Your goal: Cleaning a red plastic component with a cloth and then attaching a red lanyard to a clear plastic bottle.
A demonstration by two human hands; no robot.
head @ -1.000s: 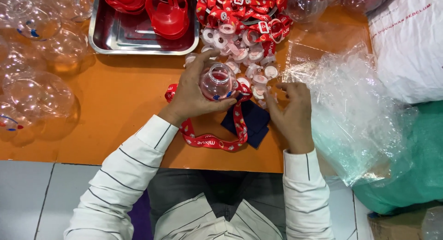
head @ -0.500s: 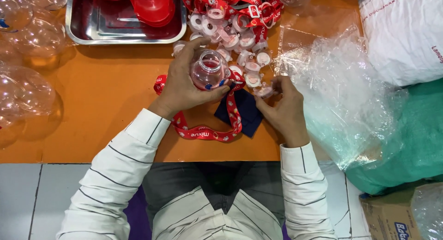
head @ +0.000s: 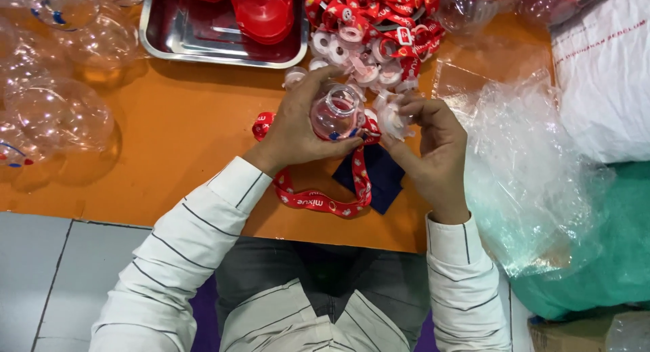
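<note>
Right hand now lifted, holding white ring

Crumpled clear plastic bags at right, white sack above, brown carton corner below.

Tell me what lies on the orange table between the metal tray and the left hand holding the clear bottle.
In the head view, the table between the metal tray and the left hand holding the clear bottle is bare orange.

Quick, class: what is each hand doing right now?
Left hand: closed around a clear plastic bottle.
Right hand: fingers pinching a small white ring cap.
</note>
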